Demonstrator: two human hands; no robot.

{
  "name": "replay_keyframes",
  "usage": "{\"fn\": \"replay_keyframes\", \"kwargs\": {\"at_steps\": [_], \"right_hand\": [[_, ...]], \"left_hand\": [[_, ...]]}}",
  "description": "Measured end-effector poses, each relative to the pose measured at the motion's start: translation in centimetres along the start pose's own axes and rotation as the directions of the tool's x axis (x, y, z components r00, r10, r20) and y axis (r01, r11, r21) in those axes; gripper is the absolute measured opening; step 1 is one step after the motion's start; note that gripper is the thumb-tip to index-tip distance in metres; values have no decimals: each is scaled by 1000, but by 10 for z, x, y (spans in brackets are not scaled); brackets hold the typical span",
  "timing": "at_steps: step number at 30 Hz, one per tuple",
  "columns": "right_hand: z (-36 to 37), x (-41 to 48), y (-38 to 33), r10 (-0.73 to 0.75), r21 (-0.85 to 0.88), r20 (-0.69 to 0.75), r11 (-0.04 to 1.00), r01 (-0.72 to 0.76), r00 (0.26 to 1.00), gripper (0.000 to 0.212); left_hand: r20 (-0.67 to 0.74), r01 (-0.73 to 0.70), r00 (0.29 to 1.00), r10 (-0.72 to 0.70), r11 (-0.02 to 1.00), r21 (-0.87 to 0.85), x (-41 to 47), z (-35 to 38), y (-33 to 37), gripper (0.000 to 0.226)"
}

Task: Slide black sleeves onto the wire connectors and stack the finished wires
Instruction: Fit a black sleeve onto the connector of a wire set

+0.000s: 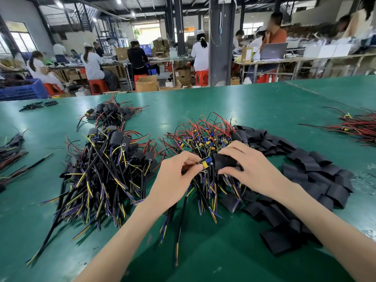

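Note:
My left hand (179, 171) pinches a wire connector (204, 163), a small board with yellow and blue parts, above the middle pile of bare wires (205, 139). My right hand (244, 163) grips a black sleeve (223, 161) whose open end sits against the connector. Loose black sleeves (305, 165) spread in a band to the right. A stack of sleeved wires (105, 165) lies to the left, with a smaller one (110, 112) behind it.
The green table (264, 106) carries more wire bundles at the far right (362, 127) and the left edge (12, 151). A blue crate (22, 90) stands beyond the table's far left. Several people sit at benches in the background.

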State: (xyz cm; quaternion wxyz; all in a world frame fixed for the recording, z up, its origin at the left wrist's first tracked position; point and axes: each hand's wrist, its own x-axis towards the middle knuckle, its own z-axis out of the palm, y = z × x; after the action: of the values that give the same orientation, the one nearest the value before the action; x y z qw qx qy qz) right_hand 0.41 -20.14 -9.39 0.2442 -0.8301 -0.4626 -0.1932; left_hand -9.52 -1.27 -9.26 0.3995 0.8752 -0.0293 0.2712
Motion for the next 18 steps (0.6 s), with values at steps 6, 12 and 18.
{"fn": "replay_keyframes", "kwargs": {"at_steps": [6,12,18], "right_hand": [[-1,0,-2,-27,63,12,998,26,1000,40],[-5,2,-3,-46,139,89,990,33,995,38],[-3,0,-6,-18,286,131,958,-20,991,34]], "left_hand": [[29,-14,999,14,1000,8,0,-1,2,11],[56,-75,996,71,995,72,-1,-3,1,12],[87,-100,992,94,992,74,-1,1,1,12]]}}
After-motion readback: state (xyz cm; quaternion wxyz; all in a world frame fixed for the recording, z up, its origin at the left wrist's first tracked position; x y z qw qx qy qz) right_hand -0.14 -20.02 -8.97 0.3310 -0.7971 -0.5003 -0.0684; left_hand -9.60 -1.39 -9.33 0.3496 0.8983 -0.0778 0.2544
